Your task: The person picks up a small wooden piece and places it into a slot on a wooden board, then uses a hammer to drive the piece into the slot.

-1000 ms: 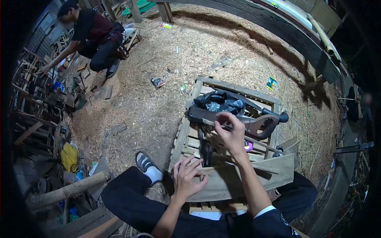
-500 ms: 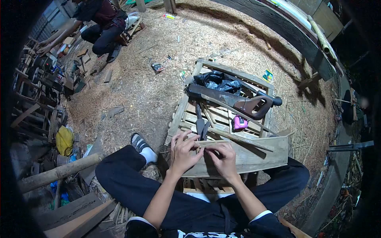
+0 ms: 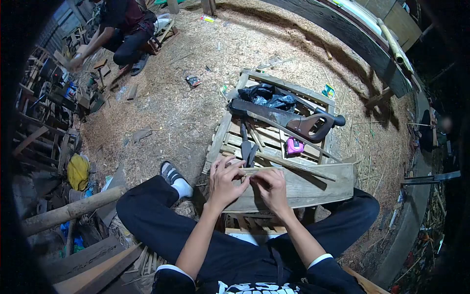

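Observation:
A grey wooden board [image 3: 313,188] lies across my lap, in front of a slatted wooden crate [image 3: 223,132]. Over the board's left part, my left hand [image 3: 226,183] has its fingers bent, with the thumb toward the other hand. My right hand [image 3: 270,188] is close beside it, its fingers curled and pinched together. Whatever is between the fingertips is too small or hidden to name. Just beyond the hands, a thin wooden stick [image 3: 298,167] and dark metal tools [image 3: 247,147] rest on the crate.
On the crate are a handsaw [image 3: 274,116], a pink tape measure [image 3: 294,145], a black plastic bag [image 3: 267,97] and a hammer [image 3: 338,120]. Another person [image 3: 129,34] crouches at the upper left near scattered wood. A bamboo pole [image 3: 73,211] juts in from the left.
My right hand's fingers have curled in more, and both hands have shifted slightly up. The other person's arm has drawn in and lowered.

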A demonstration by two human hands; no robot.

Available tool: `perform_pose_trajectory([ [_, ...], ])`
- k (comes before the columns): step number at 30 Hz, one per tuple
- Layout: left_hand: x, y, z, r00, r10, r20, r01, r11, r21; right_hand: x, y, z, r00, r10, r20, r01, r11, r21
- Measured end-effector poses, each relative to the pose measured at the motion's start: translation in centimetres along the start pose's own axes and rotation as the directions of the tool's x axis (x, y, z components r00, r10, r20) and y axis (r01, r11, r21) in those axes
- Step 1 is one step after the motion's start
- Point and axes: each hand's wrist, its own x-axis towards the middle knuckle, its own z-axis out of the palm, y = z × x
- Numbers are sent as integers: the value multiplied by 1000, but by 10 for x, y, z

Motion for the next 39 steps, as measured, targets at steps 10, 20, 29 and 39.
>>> perform_pose_trajectory([
  [10,1,2,1,998,51,-31,-49,998,38,6,6,-5,988,-151,12,152,985,-86],
  [20,0,1,2,997,67,-34,-67,998,-7,7,4,-1,964,-262,48,265,927,-265],
  [29,-1,4,0,1000,-12,1,12,999,-33,5,-1,0,968,-236,82,250,912,-324],
  [39,-6,2,-3,999,-32,16,33,997,-72,2,5,4,964,-257,70,265,899,-348],
])
